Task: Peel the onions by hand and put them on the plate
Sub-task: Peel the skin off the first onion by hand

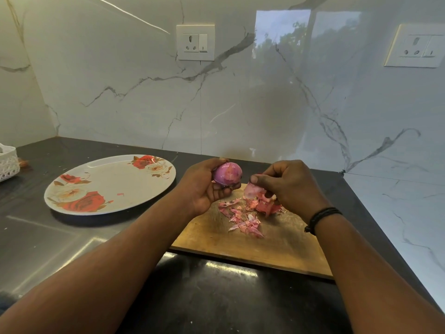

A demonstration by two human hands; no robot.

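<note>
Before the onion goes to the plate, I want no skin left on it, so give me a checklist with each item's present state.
1. Left hand grips the purple onion: ok.
2. Onion fully peeled: not ok, a papery patch shows on top.
3. Right hand free: not ok, it pinches a torn pink skin piece.
4. Loose pink peel scraps lie on the wooden cutting board: ok.
5. Round floral plate has room: ok, though one small pink fleck lies on it.
6. Onion's underside clean: cannot tell, fingers hide it.
</note>
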